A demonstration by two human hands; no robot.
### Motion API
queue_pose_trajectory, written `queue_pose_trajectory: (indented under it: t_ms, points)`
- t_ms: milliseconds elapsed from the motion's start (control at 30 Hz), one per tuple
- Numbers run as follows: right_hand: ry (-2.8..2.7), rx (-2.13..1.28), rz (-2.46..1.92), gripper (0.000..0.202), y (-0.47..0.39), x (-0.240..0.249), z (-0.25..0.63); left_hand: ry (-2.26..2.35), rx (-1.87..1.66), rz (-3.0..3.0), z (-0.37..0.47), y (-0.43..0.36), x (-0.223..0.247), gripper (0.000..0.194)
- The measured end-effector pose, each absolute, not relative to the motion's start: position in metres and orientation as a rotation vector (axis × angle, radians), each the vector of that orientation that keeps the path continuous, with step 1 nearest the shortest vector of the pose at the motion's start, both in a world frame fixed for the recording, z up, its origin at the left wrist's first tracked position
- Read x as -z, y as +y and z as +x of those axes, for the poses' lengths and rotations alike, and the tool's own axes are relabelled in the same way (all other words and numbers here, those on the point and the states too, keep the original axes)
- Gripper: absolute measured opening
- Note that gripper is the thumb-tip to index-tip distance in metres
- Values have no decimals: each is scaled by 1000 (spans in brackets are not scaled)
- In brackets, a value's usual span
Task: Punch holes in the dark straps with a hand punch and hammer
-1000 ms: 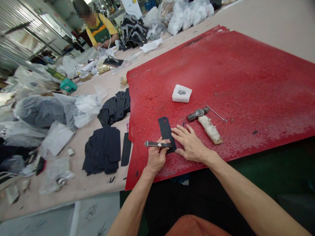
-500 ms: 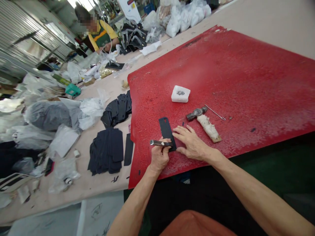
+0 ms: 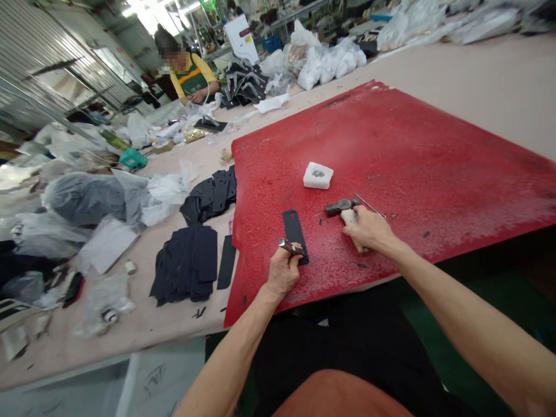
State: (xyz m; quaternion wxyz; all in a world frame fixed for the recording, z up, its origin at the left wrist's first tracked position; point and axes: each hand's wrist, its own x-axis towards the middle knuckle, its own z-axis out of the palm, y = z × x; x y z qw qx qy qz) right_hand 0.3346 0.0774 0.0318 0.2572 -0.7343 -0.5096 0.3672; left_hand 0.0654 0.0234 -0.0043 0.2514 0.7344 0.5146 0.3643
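Note:
My left hand (image 3: 283,271) is closed round a short metal punch (image 3: 290,247), held over the near end of a dark flat strip (image 3: 294,227). The strip has a hole at its far end and lies on the red mat (image 3: 417,156). To the right, my right hand (image 3: 369,227) has its fingers wrapped round the pale, wrapped handle of a hammer (image 3: 343,206). The hammer's head rests on or just above the mat; I cannot tell which. Behind the hammer lies a thin metal rod (image 3: 369,205), partly hidden by my hand.
A white block (image 3: 318,175) with a dark-marked top sits beyond the strip. Left of the mat are stacked dark pieces (image 3: 185,263), a second dark pile (image 3: 212,194) and plastic bags (image 3: 82,197). A co-worker (image 3: 193,75) stands across the table.
My right hand has left the strip's side, moved right and closed on the hammer handle. My left hand keeps the punch, now tilted differently. The view has shifted slightly upward.

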Motion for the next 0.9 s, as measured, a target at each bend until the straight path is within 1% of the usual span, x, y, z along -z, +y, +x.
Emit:
queue_pose_trajectory:
  t_ms: [67,133,300,367,433,500,533,567,633,700,733,800,900]
  points:
    - [-1062,-1290,-1834,46,80,-37,329,1384,-975,2015,66,23,4,18]
    - [-924,-1436,-1721,45,76,-42,323,1382,-956,2016,66,23,4,19]
    - [-770,-1550,-1573,27,57,-47,313,1390,-921,1989,65,23,5,18]
    - [-759,-1564,-1562,26,52,-55,312,1396,-934,1978,65,22,4,19]
    - [-787,-1563,-1554,30,46,-75,313,1398,-947,1963,66,22,1,20]
    - [-931,-1480,-1500,42,37,-108,312,1389,-953,1959,66,21,-1,20]
    - [-1064,-1382,-1450,50,30,-129,311,1384,-956,1962,67,21,-3,19]
    - [-1221,-1226,-1407,58,23,-150,309,1380,-959,1966,67,21,-4,19]
    - [-1502,-777,-1396,65,7,-190,303,1376,-963,1984,68,20,-5,17]
    - [-1696,-417,-1322,70,-6,-215,294,1374,-960,2015,68,20,-6,17]
    - [-1809,-324,-1260,71,-10,-219,290,1371,-957,2033,67,20,-6,16]
    - [-2064,-297,-1164,67,-14,-217,283,1360,-952,2063,67,20,-6,15]
    - [-2346,-443,-1180,56,-10,-208,284,1351,-956,2081,67,21,-7,15]
